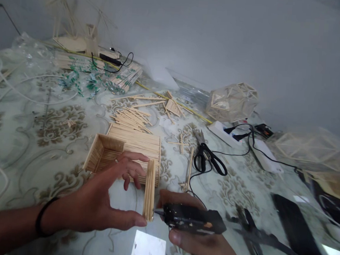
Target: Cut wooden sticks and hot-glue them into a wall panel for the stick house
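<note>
My left hand (105, 201) pinches a narrow panel of glued wooden sticks (150, 188), thumb at its near end and fingers curled over its far side, holding it upright on edge. My right hand (199, 240) grips a black glue gun (194, 218) whose nozzle touches the near end of that panel. Just behind the panel sit an open stick-built box (103, 151) and a flat stick panel (139, 142).
Loose sticks (132, 118) lie farther back, with black-handled scissors (207, 158), a white power strip (224, 132) with black cables, and geometric stick lanterns (232, 101) to the right. More scissors (255, 236) and a dark phone (297, 232) lie at right. A white card (148, 251) is near me.
</note>
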{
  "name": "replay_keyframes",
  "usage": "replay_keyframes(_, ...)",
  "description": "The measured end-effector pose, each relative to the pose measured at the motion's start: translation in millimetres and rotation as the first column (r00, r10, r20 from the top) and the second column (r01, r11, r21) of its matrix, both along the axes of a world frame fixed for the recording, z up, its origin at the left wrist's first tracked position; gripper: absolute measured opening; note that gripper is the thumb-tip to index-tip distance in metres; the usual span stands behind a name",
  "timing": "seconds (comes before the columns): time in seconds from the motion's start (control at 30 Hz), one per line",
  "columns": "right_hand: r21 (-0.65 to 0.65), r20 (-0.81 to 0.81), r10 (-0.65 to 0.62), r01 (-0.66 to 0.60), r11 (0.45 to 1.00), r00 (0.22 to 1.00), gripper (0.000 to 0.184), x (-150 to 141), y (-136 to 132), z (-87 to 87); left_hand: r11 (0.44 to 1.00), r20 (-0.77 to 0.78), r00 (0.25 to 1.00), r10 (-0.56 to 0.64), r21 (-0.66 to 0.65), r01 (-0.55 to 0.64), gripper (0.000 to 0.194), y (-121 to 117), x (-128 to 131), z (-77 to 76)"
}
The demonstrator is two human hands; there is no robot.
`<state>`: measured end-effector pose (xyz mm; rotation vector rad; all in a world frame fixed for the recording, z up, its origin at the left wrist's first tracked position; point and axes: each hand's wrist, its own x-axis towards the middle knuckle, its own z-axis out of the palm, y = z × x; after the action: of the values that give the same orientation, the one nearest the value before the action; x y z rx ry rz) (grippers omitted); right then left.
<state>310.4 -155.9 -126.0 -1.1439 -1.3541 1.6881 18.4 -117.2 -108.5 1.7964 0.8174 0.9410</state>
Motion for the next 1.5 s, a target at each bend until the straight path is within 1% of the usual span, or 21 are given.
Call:
replay_keyframes(0.13,-0.034,0.022,-0.038,0.039,0.999,0.999,0.051,-4,0,11.6,1.000,0.001,1.000,-0.007,0.003,0.007,0.046,0,0,0.3)
replay_keyframes(0.3,-0.070,0.028,-0.084,0.085,0.994,0.996,0.052,-5,0,16.4,1.000,0.011,1.000,-0.014,-0.008,0.014,0.049,-1,1,0.6)
replay_keyframes(0.4,-0.073,0.044,-0.096,0.099,0.992,0.994,0.052,-5,0,16.3,0.999,0.020,0.999,-0.026,-0.019,0.027,0.052,-2,1,0.8)
replay_keyframes(0.5,-0.075,0.051,-0.096,0.099,0.992,0.994,0.054,-5,1,15.1,0.999,0.024,0.999,-0.034,-0.035,0.035,0.050,-2,1,0.6)
replay_keyframes(0.63,-0.031,0.056,-0.086,0.088,0.996,0.995,0.052,-6,4,14.7,1.000,0.028,0.999,-0.027,-0.016,0.027,0.052,-2,1,0.0)
replay_keyframes(0.73,-0.011,0.072,-0.101,0.102,0.995,0.992,0.051,-6,5,15.4,0.999,0.015,0.999,-0.034,-0.018,0.034,0.056,-2,1,0.6)
replay_keyframes(0.83,0.004,0.088,-0.106,0.107,0.994,0.990,0.050,-6,5,15.2,0.999,-0.001,0.999,-0.042,-0.019,0.042,0.055,-1,1,2.0)
replay_keyframes(1.0,-0.024,0.087,-0.121,0.123,0.992,0.989,0.051,-6,4,13.8,0.999,0.007,0.999,-0.046,-0.012,0.046,0.054,-2,1,4.3)
replay_keyframes(1.23,-0.042,0.052,-0.177,0.179,0.983,0.983,0.051,-12,6,15.1,0.996,-0.013,0.997,-0.081,-0.029,0.081,0.057,-2,1,4.2)
replay_keyframes(1.5,-0.054,0.087,-0.234,0.239,0.969,0.968,0.054,-12,7,14.5,0.997,-0.002,0.997,-0.074,0.001,0.074,0.058,-2,1,3.8)
